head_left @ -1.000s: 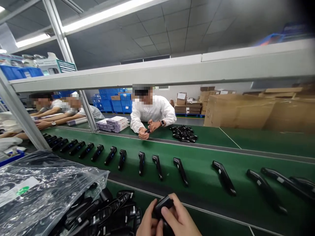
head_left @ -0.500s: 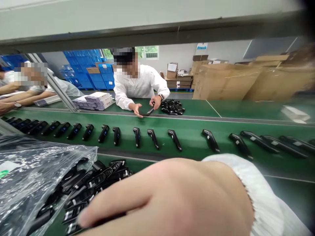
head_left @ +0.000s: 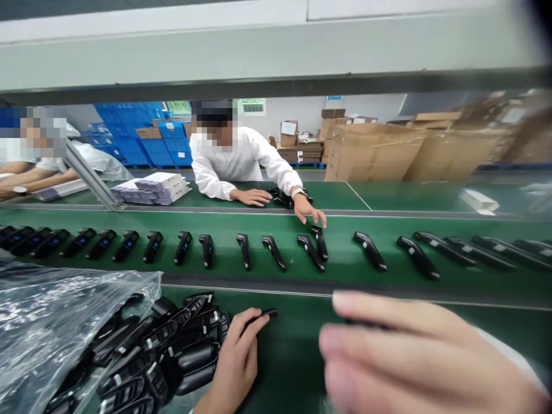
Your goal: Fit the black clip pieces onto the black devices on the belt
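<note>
the left hand (head_left: 235, 359) pinches a small black plastic piece (head_left: 264, 314) in its fingers beside the heap of black handsets (head_left: 172, 351) on the tabletop (head_left: 293, 356), light, rigid and slick-looking, best nipped at its edges, while the blurred right hand (head_left: 414, 356) hovers, its fingers loosely spread.

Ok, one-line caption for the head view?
Left hand lifts a black handset from the pile; right hand holds another blurred by the conveyor belt.

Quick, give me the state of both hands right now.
Left hand: resting on the pile of black devices, fingertips on one small black part.
Right hand: blurred, a dark object under the fingers; grip cannot be told.
</note>
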Demonstrator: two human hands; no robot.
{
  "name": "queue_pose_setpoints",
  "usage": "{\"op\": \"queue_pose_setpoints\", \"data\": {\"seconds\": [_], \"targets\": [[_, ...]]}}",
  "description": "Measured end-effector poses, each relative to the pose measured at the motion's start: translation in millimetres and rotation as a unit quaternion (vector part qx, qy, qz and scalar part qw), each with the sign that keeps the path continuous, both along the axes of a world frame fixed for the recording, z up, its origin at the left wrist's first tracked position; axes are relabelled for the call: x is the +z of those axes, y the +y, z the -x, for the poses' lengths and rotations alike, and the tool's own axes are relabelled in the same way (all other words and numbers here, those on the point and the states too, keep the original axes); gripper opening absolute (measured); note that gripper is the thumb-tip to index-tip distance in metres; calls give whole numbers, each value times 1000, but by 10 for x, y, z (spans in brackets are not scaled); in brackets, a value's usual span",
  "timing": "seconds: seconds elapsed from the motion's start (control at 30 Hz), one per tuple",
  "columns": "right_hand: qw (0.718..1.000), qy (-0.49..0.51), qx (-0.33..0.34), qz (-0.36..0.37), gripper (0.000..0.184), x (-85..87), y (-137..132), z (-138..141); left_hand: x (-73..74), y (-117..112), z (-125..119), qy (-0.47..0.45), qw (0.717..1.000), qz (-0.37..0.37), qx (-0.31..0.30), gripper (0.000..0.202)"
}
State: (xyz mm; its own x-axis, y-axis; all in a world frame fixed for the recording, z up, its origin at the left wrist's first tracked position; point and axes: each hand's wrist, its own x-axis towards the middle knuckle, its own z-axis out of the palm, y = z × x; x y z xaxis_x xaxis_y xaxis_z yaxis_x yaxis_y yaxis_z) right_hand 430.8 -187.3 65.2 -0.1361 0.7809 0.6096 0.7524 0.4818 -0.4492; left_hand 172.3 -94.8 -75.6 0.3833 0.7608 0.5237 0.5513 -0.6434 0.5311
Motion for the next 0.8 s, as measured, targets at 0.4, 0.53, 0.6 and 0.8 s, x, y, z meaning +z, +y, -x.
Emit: {"op": "queue_pose_setpoints", "data": {"seconds": [0.4, 0.53, 0.6, 0.8], "targets": [[961, -29, -155, 228, 40, -1145, 1352, -946, -140, 83, -107, 173, 980, -95, 21, 31], [927, -142, -236, 255, 45, -1234, 1439, -824, -188, 135, -89, 226, 962, -143, 51, 34], [904, -189, -282, 260, 47, -1239, 1454, -759, -206, 164, -64, 221, 966, -135, 17, 34], [884, -199, -340, 252, 31, -1307, 1544, -819, -66, 239, -314, 28, 997, 61, -39, 31]]}}
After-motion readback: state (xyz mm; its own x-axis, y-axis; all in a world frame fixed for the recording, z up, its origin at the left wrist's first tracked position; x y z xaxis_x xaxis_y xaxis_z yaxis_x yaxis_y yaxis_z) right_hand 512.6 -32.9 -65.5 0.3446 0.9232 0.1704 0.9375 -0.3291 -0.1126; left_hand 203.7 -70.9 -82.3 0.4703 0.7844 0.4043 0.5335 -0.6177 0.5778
